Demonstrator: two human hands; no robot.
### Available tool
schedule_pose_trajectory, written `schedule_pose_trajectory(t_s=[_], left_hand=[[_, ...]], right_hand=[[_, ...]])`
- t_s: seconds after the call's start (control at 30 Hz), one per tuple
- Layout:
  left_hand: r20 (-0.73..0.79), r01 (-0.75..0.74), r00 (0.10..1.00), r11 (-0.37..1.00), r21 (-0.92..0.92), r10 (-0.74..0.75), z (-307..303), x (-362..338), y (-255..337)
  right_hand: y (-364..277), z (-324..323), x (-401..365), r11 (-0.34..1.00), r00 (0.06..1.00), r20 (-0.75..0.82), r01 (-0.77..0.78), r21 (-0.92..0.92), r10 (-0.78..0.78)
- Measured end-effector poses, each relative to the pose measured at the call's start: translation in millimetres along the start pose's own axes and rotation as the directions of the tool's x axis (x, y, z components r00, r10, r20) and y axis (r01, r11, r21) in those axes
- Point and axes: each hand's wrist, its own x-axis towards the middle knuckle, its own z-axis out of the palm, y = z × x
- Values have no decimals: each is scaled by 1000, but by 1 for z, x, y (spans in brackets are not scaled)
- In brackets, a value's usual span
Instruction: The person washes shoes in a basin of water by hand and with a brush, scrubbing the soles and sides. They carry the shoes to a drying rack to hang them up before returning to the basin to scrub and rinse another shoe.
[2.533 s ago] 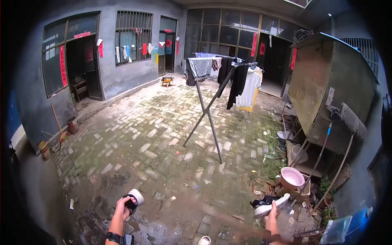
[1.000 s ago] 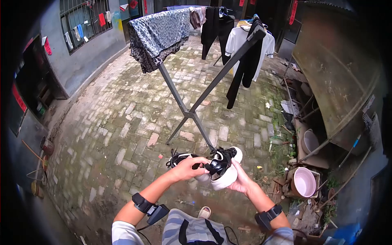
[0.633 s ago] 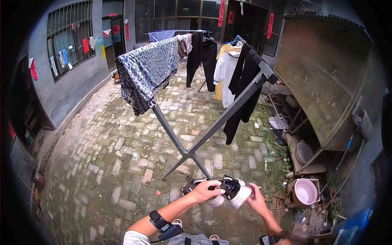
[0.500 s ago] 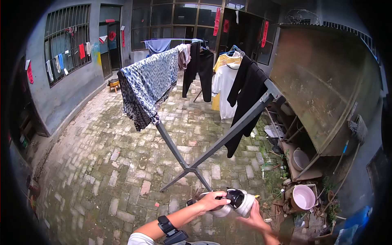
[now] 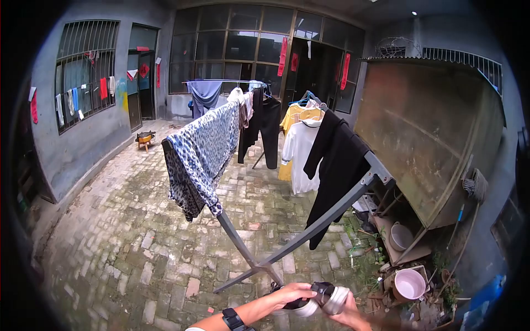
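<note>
At the bottom of the view I hold a pair of black shoes with pale soles. My left hand (image 5: 293, 295) is closed on one shoe (image 5: 302, 310), its fingertips reaching the black opening of the other. My right hand (image 5: 350, 315) wraps round the outer side of that second shoe (image 5: 334, 300), which is tilted. The two shoes are side by side, close together. Just beyond them stands the crossed grey metal leg frame (image 5: 258, 268) of a drying rack. Over its near end hang a leopard-print cloth (image 5: 205, 149) and a black garment (image 5: 338, 160).
Black trousers (image 5: 269, 124) and a white top (image 5: 303, 151) hang farther along the rack. At right are a pink basin (image 5: 409, 283), a pale basin (image 5: 401, 236), a mop (image 5: 476, 186) and a large rusty panel (image 5: 422, 138). A small stool (image 5: 144, 140) stands far left on the brick paving.
My view has tilted up, so the rack and laundry sit lower in it. Both hands and the shoes appear lower too, still held close together, with the second shoe turned slightly.
</note>
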Motion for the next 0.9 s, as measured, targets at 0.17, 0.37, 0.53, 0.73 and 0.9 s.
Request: schedule_pose_trajectory(t_s=[0.17,0.37,0.53,0.73,0.9], left_hand=[[-6,-21,1000,993,-115,20,-12,-8,8],[-84,3,996,949,-316,-32,-29,-26,-4],[-107,42,991,933,-357,-85,-46,-42,-32],[-164,83,971,884,-460,-177,-64,-66,-59],[-261,47,946,881,-471,-190,-68,-83,-60]], right_hand=[[-16,-11,6,983,985,-151,59,-172,-86],[-44,-48,13,990,918,-389,-117,-82,76],[-101,-118,41,983,826,-533,-140,120,182],[-158,-170,80,990,761,-636,-61,126,128],[-171,-173,98,995,751,-653,-77,61,98]])
